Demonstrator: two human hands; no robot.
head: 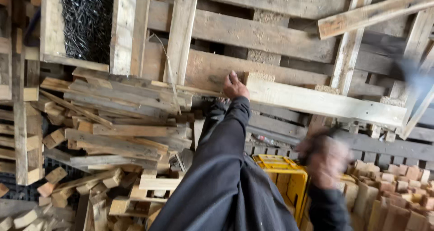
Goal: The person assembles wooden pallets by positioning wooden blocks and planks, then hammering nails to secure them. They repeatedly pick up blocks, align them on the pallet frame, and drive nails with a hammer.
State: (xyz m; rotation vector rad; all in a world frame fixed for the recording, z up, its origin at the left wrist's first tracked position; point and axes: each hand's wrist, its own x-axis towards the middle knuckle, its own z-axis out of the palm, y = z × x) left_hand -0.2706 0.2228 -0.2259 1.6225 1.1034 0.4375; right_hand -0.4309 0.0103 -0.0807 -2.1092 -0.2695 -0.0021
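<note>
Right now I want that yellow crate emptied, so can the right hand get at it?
Probably yes. The right hand, blurred mid-swing, hangs just beside the yellow crate with nothing between them. Whether it grips anything is unclear. The left hand rests on a pale plank.

sleeves: long, dark navy fabric, creased, covering both arms to the wrists
left hand (pixel 235 86): bare
right hand (pixel 324 157): blurred

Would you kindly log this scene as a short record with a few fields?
Setting: stacked weathered wooden pallets
Left hand: pressed on the end of a pale wooden plank
Right hand: blurred, gripping a dark tool handle; grip shut
Below: yellow plastic crate
Left: heap of loose wooden offcuts
Right: cut wooden blocks
</note>
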